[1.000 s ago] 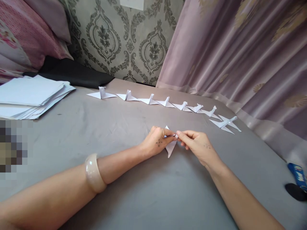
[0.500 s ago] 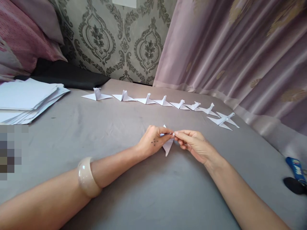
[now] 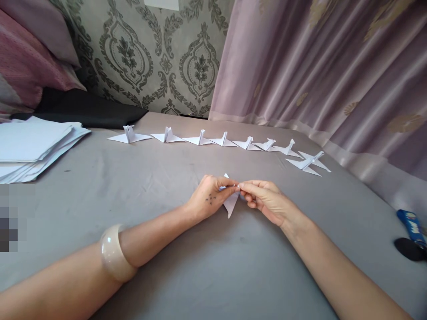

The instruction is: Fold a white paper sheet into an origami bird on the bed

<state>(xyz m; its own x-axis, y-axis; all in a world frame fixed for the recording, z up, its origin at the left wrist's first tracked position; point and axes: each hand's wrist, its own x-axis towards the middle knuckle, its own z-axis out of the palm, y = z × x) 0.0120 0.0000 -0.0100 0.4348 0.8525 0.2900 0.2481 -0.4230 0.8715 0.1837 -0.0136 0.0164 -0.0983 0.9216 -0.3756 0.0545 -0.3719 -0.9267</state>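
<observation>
Between my hands is a white folded paper bird [image 3: 231, 205], its two pointed wings showing above and below my left fingers. My left hand [image 3: 211, 195] pinches its middle between thumb and fingers, and a pale bangle [image 3: 116, 252] circles that forearm. The fingertips of my right hand [image 3: 265, 198] are closed on the bird's small tip, right against my left fingertips. Most of the bird's body is hidden behind the fingers. Beyond my hands, several finished-looking paper birds [image 3: 200, 138] stand in a row on the grey sheet [image 3: 160, 173].
A stack of white paper [image 3: 36, 140] lies at the left, with black cloth [image 3: 96, 114] behind it. Purple curtains [image 3: 287, 66] hang at the back right beside patterned wallpaper [image 3: 163, 62]. A blue packet [image 3: 411, 226] and a black round object [image 3: 409, 250] lie at the right edge.
The view has shifted slightly, so most things sit a little further left. Both hands keep their pinch on the paper bird, with only slight finger movement.
</observation>
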